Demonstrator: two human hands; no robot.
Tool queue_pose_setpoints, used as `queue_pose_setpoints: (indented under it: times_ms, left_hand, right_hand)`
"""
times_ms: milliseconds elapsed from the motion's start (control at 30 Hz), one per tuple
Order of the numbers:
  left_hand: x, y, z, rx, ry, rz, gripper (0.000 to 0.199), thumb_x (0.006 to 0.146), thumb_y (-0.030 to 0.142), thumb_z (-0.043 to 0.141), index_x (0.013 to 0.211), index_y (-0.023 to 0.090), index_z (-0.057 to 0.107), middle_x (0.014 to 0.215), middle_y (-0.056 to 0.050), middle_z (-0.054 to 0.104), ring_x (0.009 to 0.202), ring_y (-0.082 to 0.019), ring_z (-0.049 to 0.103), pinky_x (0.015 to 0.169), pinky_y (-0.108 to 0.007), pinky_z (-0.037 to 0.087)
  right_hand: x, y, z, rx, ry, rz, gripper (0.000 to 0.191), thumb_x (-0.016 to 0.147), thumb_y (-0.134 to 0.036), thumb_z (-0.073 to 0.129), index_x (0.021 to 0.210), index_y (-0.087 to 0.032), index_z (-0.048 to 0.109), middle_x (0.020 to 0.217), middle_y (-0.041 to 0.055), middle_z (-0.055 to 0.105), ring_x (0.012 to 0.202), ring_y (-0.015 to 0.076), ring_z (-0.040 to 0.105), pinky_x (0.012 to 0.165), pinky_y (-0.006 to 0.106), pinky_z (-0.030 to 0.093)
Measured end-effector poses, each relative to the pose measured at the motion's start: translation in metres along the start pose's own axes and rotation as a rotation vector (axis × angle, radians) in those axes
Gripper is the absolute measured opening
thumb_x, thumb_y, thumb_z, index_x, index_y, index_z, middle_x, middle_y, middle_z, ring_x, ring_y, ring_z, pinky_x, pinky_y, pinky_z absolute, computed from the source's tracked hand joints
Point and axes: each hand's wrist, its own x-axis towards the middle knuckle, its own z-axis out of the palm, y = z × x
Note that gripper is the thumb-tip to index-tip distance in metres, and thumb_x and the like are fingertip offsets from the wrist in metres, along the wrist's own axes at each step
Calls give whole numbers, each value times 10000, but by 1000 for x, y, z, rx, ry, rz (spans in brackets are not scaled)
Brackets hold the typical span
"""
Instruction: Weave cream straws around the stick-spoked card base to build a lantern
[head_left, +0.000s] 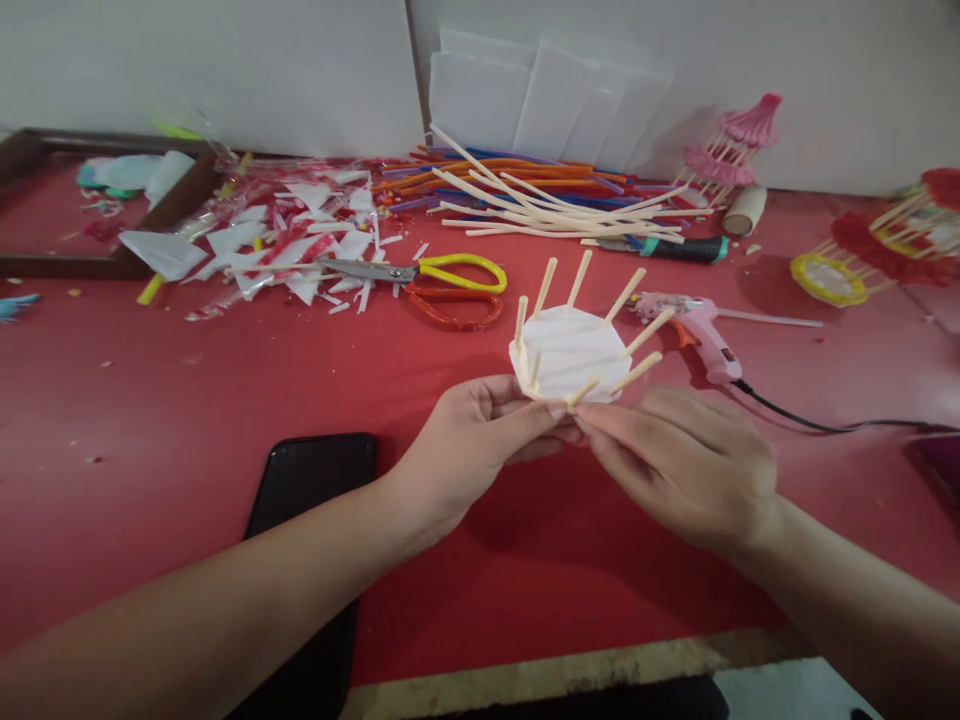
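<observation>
A white paper disc [574, 345] with several cream sticks standing up around its rim is held above the red table. My left hand [499, 420] grips its near left edge, thumb on top and fingers beneath. Pinched at the near edge, beside the left thumb, my right hand [675, 455] holds the base of one short stick. Whether it also touches the paper is hard to see. Behind the disc lie scissors [461, 275] with one yellow and one red handle. A pink glue gun [709, 340] rests to the right, its black cord running off to the right.
Cream sticks [555, 210] lie over orange and blue ones at the back. Paper and plastic scraps [300, 235] spread beside a brown frame [127, 262]. A black phone [311, 480] lies near the left forearm. Pink [739, 145] and red-yellow stick models [832, 275] stand at right.
</observation>
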Motion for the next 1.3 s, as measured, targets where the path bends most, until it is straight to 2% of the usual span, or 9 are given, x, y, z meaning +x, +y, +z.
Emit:
queue_pose_setpoints:
  times_ms: [167, 333, 467, 567, 700, 900, 1067, 1167, 1300]
  left_hand:
    - [0, 2, 0, -35, 48, -78, 98, 747, 150, 808, 811, 98, 754, 764, -46, 770, 712, -117, 727, 745, -208, 596]
    - [0, 5, 1, -49, 98, -132, 87, 720, 119, 821, 744, 99, 739, 723, -40, 760, 670, -120, 728, 703, -205, 599]
    - [0, 6, 1, -66, 91, -134, 52, 752, 91, 786, 742, 95, 735, 702, -39, 756, 653, -117, 731, 653, -177, 592]
    - [0, 6, -1, -71, 61, -100, 48, 761, 106, 784, 756, 101, 737, 720, -35, 763, 681, -115, 737, 692, -176, 593]
    - [1, 7, -2, -42, 57, -59, 50, 781, 136, 777, 795, 106, 740, 760, -42, 776, 726, -121, 743, 740, -187, 592]
    - [0, 9, -3, -5, 31, -18, 96, 771, 152, 792, 830, 108, 730, 790, -42, 779, 724, -131, 744, 757, -220, 595]
    - [-2, 11, -2, 27, 50, 10, 150, 723, 173, 831, 799, 113, 716, 757, -32, 770, 692, -138, 740, 758, -250, 600]
    - [-2, 12, -1, 44, 79, 17, 195, 686, 179, 856, 796, 114, 709, 760, -36, 768, 680, -151, 740, 776, -290, 605]
    - [-2, 12, 0, 59, 85, 26, 216, 671, 186, 867, 790, 119, 699, 754, -27, 762, 680, -155, 741, 778, -300, 608]
  right_hand:
    - [0, 3, -1, 38, -41, -37, 130, 892, -82, 614, 970, -159, 685, 612, -23, 615, 549, 102, 567, 562, 246, 433]
    - [2, 8, -4, 121, -68, -39, 196, 903, -64, 576, 985, -212, 675, 655, -23, 672, 590, 112, 622, 566, 241, 470]
    - [2, 10, -4, 148, -57, -60, 199, 911, -61, 564, 991, -205, 675, 674, -10, 692, 611, 115, 646, 571, 232, 493]
    - [1, 9, -3, 131, -57, -33, 151, 894, -73, 604, 964, -181, 683, 690, 10, 707, 612, 119, 652, 576, 230, 500]
    - [0, 7, -3, 177, -37, 83, 117, 882, -101, 626, 941, -190, 676, 766, 21, 743, 671, 121, 683, 647, 219, 538]
    - [-1, 8, -6, 323, -32, 320, 93, 868, -142, 647, 899, -228, 654, 744, -6, 727, 500, 81, 584, 469, 202, 472]
    - [-9, 10, -1, 518, -38, 532, 73, 855, -186, 669, 911, -201, 626, 750, 10, 708, 556, 108, 624, 464, 213, 481]
    - [-12, 12, -1, 582, -49, 572, 141, 856, -185, 667, 992, -198, 633, 771, 13, 720, 621, 132, 671, 513, 223, 529]
    - [-8, 13, -4, 599, -85, 587, 78, 866, -182, 655, 933, -196, 692, 800, 7, 745, 632, 116, 686, 568, 206, 567]
